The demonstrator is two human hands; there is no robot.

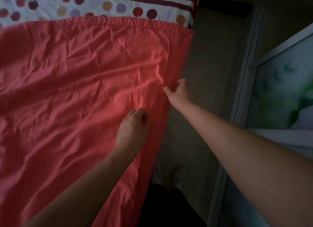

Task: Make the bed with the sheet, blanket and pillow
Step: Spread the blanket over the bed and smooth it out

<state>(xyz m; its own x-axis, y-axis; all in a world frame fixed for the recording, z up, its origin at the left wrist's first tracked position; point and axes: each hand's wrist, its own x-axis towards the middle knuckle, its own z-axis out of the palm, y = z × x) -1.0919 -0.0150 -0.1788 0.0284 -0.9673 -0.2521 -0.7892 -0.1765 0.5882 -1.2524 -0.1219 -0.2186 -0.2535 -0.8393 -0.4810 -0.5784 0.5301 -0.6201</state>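
Sheet [76, 91] edge pinched in right hand [177, 91] — floor [206, 71] beside, left hand [133, 127] curled atop, grip unclear

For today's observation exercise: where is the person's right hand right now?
In the head view, the right hand sits right of centre, gripping the side edge of the red sheet, beyond the left hand.

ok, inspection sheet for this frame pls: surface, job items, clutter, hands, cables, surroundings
Surface: dotted cloth uncovered at the far end, the rest under the sheet.
Job's things: red sheet spread out, wrinkled; pillow not seen.
Clutter: nothing seen.
Hands: right hand pinches the sheet's side edge; left hand over the sheet near that edge, fingers curled, grip unclear.
Cables: nothing seen.
Surroundings: floor alongside; framed glass panel at right.
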